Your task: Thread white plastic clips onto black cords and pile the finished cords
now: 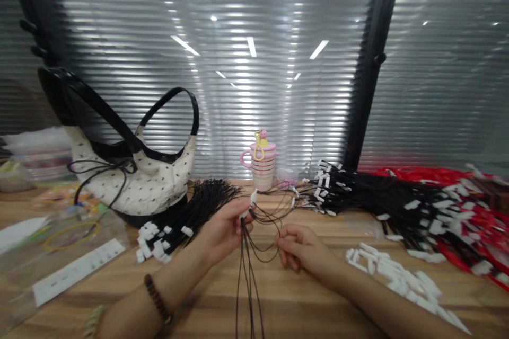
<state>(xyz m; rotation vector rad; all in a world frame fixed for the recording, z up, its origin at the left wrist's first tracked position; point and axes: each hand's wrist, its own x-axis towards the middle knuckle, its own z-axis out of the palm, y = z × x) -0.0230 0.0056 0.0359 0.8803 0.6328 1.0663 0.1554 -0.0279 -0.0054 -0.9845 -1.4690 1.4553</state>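
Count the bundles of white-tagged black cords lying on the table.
2: one bundle beside the left hand, in front of the polka-dot handbag; one bundle to the right, over red cords. More may be hidden.

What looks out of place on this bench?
A loose black cord lies draped over the dotted white handbag, apart from the bundled cords on the table, so it looks stray.

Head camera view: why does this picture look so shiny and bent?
In the head view, bright reflected streaks glare across the slatted blind, and the black upright post slants inward, a wide-lens bend; the left hand stays fairly sharp.
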